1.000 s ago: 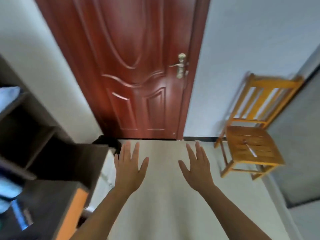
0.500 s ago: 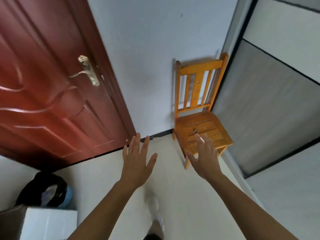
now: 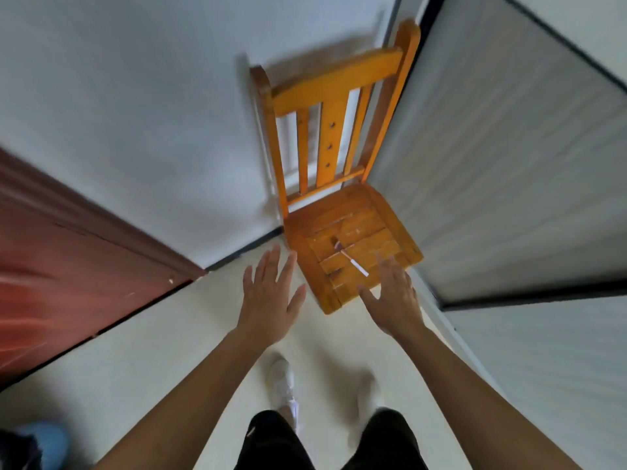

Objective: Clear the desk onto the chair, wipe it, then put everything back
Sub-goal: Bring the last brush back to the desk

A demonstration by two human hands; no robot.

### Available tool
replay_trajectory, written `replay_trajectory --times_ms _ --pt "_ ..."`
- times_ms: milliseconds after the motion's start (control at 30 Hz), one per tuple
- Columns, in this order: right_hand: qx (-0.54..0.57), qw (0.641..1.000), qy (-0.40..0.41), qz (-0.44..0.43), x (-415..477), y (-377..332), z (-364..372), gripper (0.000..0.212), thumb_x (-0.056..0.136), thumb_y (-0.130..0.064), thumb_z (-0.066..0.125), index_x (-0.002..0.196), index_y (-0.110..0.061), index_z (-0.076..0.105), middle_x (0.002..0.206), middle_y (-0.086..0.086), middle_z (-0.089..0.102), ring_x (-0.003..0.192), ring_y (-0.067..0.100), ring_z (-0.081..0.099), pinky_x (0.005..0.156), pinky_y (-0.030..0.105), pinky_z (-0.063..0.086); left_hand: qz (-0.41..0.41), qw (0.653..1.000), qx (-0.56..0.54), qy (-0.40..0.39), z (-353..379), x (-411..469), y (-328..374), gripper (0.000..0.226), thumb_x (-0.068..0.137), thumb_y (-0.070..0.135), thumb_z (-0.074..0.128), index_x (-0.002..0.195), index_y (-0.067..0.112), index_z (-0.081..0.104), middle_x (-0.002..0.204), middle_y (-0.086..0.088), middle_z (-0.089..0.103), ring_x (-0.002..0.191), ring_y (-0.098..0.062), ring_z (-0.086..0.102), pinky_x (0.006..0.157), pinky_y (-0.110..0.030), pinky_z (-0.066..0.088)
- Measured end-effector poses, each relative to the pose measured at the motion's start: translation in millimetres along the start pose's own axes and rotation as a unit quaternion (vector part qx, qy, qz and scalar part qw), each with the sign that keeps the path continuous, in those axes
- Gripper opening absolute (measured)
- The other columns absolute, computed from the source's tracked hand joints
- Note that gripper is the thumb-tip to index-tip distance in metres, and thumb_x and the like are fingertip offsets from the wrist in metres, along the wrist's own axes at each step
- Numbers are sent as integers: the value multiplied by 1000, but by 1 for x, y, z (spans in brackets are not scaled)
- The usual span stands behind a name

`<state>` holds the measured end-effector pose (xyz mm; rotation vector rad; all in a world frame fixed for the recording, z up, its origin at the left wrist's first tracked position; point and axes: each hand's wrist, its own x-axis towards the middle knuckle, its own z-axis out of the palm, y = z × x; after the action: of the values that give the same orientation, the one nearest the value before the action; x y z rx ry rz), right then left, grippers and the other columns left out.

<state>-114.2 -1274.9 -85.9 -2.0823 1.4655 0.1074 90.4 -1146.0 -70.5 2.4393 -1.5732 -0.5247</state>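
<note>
My left hand [image 3: 271,300] and right hand [image 3: 393,300] empty, fingers spread, before chair [image 3: 369,215]. I'd grip seat sides evenly; loose stick [image 3: 353,262] may roll.

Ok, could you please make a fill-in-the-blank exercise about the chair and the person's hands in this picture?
1. The orange wooden chair stands with its back against the ____.
2. A thin white stick lies on the chair's ____.
3. The left hand and the right hand are open and hold ____.
Missing words: wall; seat; nothing.
</note>
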Motion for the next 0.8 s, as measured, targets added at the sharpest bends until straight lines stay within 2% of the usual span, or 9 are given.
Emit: replay_trajectory --times_ms 200,333,467,533,633,733,800 --pt "11 998 -65 10 99 53 81 69 103 -36 48 160 -26 10 166 11 15 151 32 16 118 51 23 -19 999 4 -27 123 62 -13 66 99 54 37 153 16 33 160 -16 28 146 -35 30 111 -60 33" --pt "-2 998 -63 25 152 94 142 66 104 -17 45 159 -27 11 164 11 19 148 35 23 113 52 33 -29 999 1 -44 226 82 -21 62 100 48 44 151 13 38 159 -17 29 145 -38 31 110 -62 34" --pt "-60 997 -45 26 185 130 196 63 103 -30 50 158 -22 20 160 11 28 144 35 30 111 50 37 -13 993 32 -111 313 77 -32 59 102 46 33 153 16 34 163 -14 19 148 -35 24 113 -63 28" --pt "-107 994 -24 16 191 143 214 53 103 -31 51 153 -20 33 151 12 40 134 33 41 104 45 43 -13 988 50 -145 342 67 -38 60 103 46 30 156 20 25 165 -12 9 150 -33 19 115 -63 25" --pt "-73 997 -8 17 188 150 221 34 101 -19 56 135 -17 57 130 11 56 115 30 54 92 39 48 -25 988 54 -140 350 62 -41 61 102 47 33 156 20 25 165 -11 10 151 -34 16 116 -60 21" --pt "-5 999 -29 26 171 139 203 27 101 -17 57 127 -14 63 122 11 60 109 31 58 88 38 48 -54 988 58 -134 322 60 -39 64 102 52 21 157 20 23 165 -11 9 152 -33 10 119 -59 17" --pt "36 999 -39 4 153 123 177 28 100 -16 57 127 -14 63 121 11 61 106 30 60 89 38 48 -69 990 51 -110 285 53 -33 65 101 53 21 156 19 25 164 -13 11 151 -35 11 117 -61 19"
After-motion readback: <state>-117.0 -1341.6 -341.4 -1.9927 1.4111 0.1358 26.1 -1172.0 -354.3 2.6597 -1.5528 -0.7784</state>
